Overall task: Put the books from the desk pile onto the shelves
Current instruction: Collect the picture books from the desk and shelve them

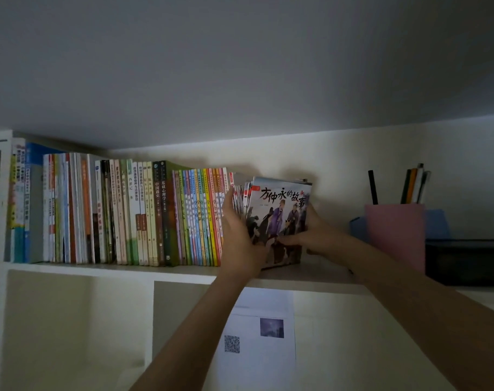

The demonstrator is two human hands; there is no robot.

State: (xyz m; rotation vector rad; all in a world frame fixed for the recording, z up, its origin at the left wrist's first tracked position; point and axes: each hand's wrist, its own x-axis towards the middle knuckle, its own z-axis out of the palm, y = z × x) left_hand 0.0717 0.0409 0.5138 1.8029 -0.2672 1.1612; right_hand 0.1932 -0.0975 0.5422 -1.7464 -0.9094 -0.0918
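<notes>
A bundle of thin picture books [279, 218] stands upright on the white upper shelf [113, 270], its front cover showing black Chinese characters and painted figures. My left hand [238, 235] grips the bundle's left side, fingers up along the spines. My right hand [310, 235] holds its right edge and lower front, thumb across the cover. The bundle sits just right of a long row of upright books [121, 213] and leans slightly away from them. The desk pile is out of view.
A pink pen holder [395, 235] with several pens stands on the shelf to the right, with a black box [465, 261] beside it. A printed sheet with a QR code [257, 334] hangs on the wall below. A white divider [151, 314] splits the lower compartments.
</notes>
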